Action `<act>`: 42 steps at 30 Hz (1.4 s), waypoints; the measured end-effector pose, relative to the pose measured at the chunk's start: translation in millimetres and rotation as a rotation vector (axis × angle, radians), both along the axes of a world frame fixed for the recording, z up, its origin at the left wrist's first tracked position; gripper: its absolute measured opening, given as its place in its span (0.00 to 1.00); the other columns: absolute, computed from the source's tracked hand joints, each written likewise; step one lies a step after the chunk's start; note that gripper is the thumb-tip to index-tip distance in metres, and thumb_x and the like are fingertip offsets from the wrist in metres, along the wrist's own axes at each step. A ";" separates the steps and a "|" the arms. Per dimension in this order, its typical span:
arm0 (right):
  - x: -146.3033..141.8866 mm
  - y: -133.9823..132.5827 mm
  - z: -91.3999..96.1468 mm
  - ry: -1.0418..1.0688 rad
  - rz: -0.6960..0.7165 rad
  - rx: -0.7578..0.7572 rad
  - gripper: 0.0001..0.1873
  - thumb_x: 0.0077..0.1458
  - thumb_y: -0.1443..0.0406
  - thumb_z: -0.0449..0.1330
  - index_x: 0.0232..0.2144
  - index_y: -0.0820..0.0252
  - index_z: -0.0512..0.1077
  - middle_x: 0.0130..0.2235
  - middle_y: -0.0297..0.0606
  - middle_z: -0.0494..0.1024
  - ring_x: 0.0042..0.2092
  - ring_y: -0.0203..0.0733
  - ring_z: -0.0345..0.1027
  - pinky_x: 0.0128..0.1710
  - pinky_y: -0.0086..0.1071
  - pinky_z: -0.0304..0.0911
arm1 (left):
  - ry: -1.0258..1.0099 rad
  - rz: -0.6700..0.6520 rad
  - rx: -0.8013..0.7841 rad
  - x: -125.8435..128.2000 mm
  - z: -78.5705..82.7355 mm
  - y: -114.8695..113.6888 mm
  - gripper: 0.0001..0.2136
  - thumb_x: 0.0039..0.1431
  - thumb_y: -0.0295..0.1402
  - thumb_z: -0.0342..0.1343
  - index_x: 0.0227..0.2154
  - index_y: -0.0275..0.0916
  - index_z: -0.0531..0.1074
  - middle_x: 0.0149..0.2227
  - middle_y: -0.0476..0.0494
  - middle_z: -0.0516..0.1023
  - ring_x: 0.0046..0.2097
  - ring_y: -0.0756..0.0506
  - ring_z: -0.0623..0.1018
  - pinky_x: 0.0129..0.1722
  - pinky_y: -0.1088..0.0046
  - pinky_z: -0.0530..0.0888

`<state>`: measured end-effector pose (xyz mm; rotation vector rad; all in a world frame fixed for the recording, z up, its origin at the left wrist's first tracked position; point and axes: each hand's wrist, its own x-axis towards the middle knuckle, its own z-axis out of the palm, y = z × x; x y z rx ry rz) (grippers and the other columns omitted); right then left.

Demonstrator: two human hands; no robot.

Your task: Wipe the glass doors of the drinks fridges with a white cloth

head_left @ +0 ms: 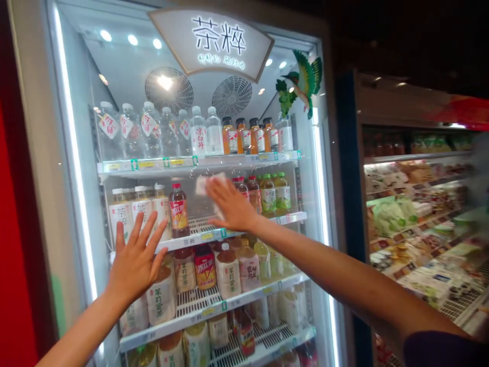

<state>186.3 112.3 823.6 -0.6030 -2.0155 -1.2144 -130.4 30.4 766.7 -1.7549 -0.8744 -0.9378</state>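
A glass door [214, 204] of a lit drinks fridge fills the middle of the head view. My left hand [135, 260] is spread at the lower left, fingers apart and palm toward the glass, holding nothing; it appears to rest on the door. Farther right and higher, my right hand [231, 206] lies flat over a white cloth [201, 186] and presses it to the glass. Part of the cloth sticks out past the fingertips, and the rest is hidden under the palm. The cloth could be a folded wipe, as it is blurred.
Behind the glass, several shelves hold bottles, such as clear water bottles [148, 130] and green-capped tea bottles [281, 191]. A fan-shaped sign [214, 43] and a bird decoration [305, 81] are at the top. An open produce cooler [412, 219] stands to the right.
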 end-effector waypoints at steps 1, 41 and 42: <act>15.6 7.7 20.4 0.219 -0.050 0.007 0.47 0.68 0.41 0.43 0.74 0.61 0.33 0.75 0.45 0.45 0.76 0.52 0.31 0.73 0.60 0.39 | 0.015 0.005 0.014 8.7 7.1 0.2 0.34 0.70 0.44 0.45 0.73 0.51 0.40 0.76 0.47 0.44 0.76 0.38 0.41 0.72 0.43 0.32; 195.9 36.6 89.0 0.549 -0.193 -0.060 0.59 0.63 0.34 0.29 0.72 0.83 0.35 0.74 0.68 0.34 0.75 0.67 0.27 0.73 0.59 0.33 | 0.248 0.081 0.158 140.1 120.0 39.7 0.29 0.72 0.45 0.43 0.72 0.49 0.45 0.75 0.43 0.47 0.76 0.39 0.41 0.72 0.45 0.34; 172.1 29.7 78.0 0.416 -0.151 -0.047 0.58 0.64 0.34 0.34 0.72 0.79 0.34 0.74 0.63 0.35 0.75 0.64 0.25 0.73 0.58 0.32 | 0.245 0.092 0.168 132.0 120.2 39.6 0.29 0.72 0.44 0.43 0.72 0.49 0.45 0.75 0.42 0.47 0.76 0.40 0.40 0.72 0.45 0.34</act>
